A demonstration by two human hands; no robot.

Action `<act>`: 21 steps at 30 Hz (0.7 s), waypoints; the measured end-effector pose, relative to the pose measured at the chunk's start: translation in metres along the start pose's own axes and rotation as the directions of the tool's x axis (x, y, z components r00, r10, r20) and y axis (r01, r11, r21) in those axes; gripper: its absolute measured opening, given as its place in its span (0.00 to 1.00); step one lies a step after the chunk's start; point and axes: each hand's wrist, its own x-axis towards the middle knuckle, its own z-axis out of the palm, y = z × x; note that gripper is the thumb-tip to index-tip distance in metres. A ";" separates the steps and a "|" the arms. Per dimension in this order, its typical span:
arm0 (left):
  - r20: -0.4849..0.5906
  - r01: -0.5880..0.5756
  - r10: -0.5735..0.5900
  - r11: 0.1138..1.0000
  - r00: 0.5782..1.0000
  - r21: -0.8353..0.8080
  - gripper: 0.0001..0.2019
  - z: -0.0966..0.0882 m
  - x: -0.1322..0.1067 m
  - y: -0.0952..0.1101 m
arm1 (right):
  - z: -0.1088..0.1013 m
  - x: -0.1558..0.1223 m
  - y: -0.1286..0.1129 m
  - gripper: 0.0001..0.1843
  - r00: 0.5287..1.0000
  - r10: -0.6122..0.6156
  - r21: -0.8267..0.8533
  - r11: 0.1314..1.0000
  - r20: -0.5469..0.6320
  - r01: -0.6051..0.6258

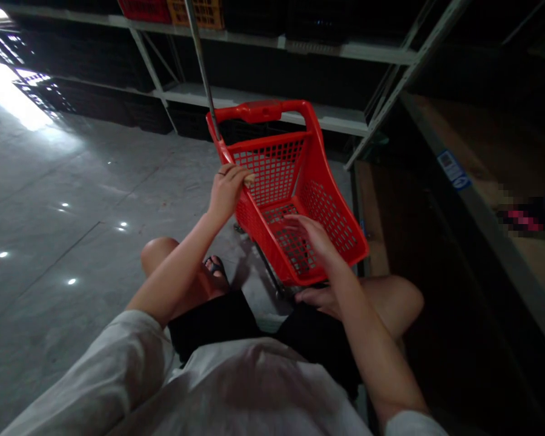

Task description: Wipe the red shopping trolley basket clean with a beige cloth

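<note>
A small red plastic shopping cart (272, 275) with a lattice basket stands before my knees, its handle at the far side. My left hand (229, 191) lies over the cart's left rim, fingers bent, with a ring on one. A small beige wad (249, 180) shows at its fingertips; I cannot make out its material. Above the basket, my right hand (311, 233) hangs with fingers stretched and apart, holding nothing. The basket floor under it shows only its lattice. A thin metal pole (202, 66) rises from the cart's left rear corner.
Behind the cart runs a metal shelf rack (254, 97) with dark crates, a red crate (145, 9) and a yellow crate (197, 12). To the right is a wooden ledge (476, 157) bearing a blue label (454, 169). The grey concrete floor (72, 212) stretches left.
</note>
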 end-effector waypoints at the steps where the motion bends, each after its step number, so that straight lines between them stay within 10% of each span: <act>1: 0.044 0.009 -0.009 1.000 0.999 -0.016 0.13 0.000 -0.001 0.004 | -0.012 -0.016 0.000 0.15 0.997 -0.072 -0.170 0.983 0.001 0.071; 6: 0.332 -0.180 0.164 0.984 0.929 0.016 0.15 0.019 -0.085 0.083 | -0.053 -0.063 0.007 0.17 0.965 -0.255 -0.874 0.481 -0.067 0.067; 11: 0.491 -0.404 0.313 0.910 0.813 0.090 0.17 0.035 -0.143 0.150 | -0.044 -0.063 0.013 0.26 0.970 -0.143 -0.978 0.104 -0.194 -0.181; 15: 0.514 -0.371 0.202 0.894 0.833 0.250 0.15 0.020 -0.104 0.110 | -0.033 -0.057 0.017 0.27 0.964 -0.207 -0.985 0.070 -0.166 -0.155; 21: 0.373 -0.155 -0.032 0.873 0.927 0.463 0.23 -0.009 -0.028 0.033 | -0.061 -0.041 0.021 0.23 0.916 -0.318 -0.965 0.008 0.246 0.262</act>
